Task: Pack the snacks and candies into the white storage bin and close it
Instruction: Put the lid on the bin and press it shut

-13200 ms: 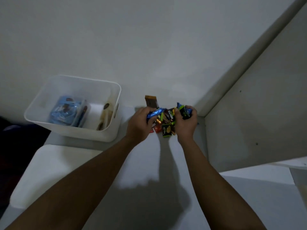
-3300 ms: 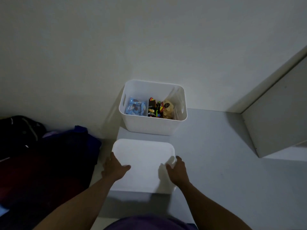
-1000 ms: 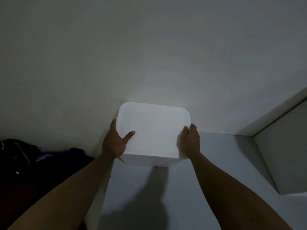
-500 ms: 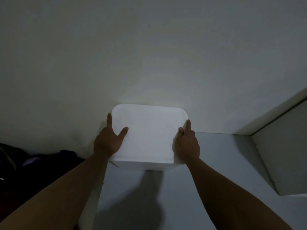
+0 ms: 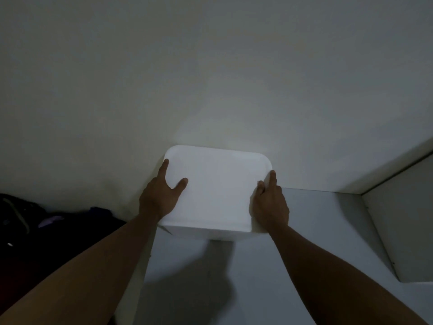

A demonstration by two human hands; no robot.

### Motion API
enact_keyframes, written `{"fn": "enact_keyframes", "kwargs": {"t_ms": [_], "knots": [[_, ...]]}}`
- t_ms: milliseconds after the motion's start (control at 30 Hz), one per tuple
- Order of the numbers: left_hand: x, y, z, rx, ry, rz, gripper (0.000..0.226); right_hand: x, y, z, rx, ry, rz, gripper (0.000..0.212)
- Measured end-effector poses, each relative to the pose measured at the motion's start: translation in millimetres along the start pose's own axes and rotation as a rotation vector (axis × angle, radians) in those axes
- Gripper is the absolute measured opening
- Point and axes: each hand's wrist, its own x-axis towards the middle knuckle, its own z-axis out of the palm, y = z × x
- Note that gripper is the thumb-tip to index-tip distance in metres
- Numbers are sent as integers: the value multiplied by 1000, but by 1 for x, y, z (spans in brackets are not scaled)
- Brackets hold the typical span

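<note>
Lid point(image 5: 218, 191) moved from table point(image 5: 316, 231) onto bin point(image 5: 210, 233) since earlier frame; snacks now hidden. Bin at 12 o'clock from us, against wall, long axis apparently 9-to-3. Left hand point(image 5: 157, 198) at lid's 9 o'clock edge, right hand point(image 5: 271, 202) at 3 o'clock edge, equally near. Both flat, fingers straight, pressing lid. We judge even downward push remains.

Two slim, bare limbs are all I can see: the left forearm point(image 5: 93, 266) and right forearm point(image 5: 328, 266), uncovered to the frame's edge, ending in a bare left hand point(image 5: 159, 200) and bare right hand point(image 5: 271, 204).
</note>
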Motion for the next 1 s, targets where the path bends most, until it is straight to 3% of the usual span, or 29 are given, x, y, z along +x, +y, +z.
{"fn": "enact_keyframes", "kwargs": {"t_ms": [267, 567, 733, 867, 1000], "knots": [[-1, -1, -1, -41, -20, -30, 89, 0, 0, -6, -38, -130, -37, 74], [-2, -3, -3, -6, -12, -6, 89, -8, -4, -1, -40, -29, -60, 77], [7, -4, -6, 74, -102, -2, 91, -6, -4, -1, -73, -49, -100, 70], [27, 16, -12, -86, -89, -91, 86, -4, -3, 1, -43, -45, -98, 69], [45, 31, -10, -257, -9, -289, 86, -5, -5, 1, -12, -65, -75, 74]]}}
